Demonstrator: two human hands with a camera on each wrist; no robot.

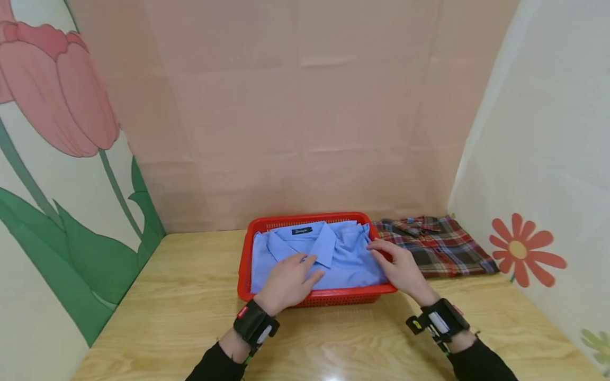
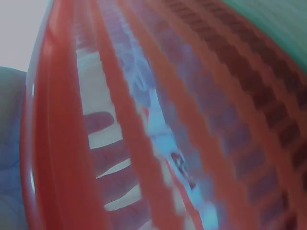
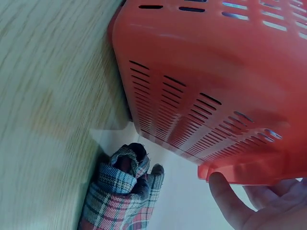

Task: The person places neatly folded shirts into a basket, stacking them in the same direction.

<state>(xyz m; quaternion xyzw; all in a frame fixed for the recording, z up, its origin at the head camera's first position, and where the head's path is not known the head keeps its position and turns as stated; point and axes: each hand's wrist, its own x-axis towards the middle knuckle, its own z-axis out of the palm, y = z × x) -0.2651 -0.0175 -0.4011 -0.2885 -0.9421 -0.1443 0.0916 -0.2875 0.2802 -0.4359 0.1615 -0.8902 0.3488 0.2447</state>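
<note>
- pale blue and folded, the shirt (image 1: 355, 269) lies in the red basket (image 1: 343, 292), its collar (image 1: 325, 246) uppermost and its label (image 1: 302, 231) toward the far side, as i watch from a distance.
- the left hand (image 1: 288, 280), fingers loose and slightly spread, lies over the shirt's front near the collar. it grips nothing that i can see; how hard it presses, i cannot tell.
- the right hand (image 1: 400, 267) reaches over the basket's right rim (image 1: 374, 232), fingertips at the shirt's edge, finger and thumb a narrow gap apart. whether cloth is pinched there, i cannot tell.
- my first worry: a sideways push from the left palm could rumple the front or bend the collar, the cloth being soft and slack.
- a tug on the right could undo the fold if the fingers catch a single layer; that side looks a little bunched.
- weight on the right rim could tip the basket or slide it over the smooth table (image 1: 190, 296), since i see nothing bracing it.
- a slide that way could ruck up the plaid cloth (image 1: 443, 248), lying just beside the basket.
</note>
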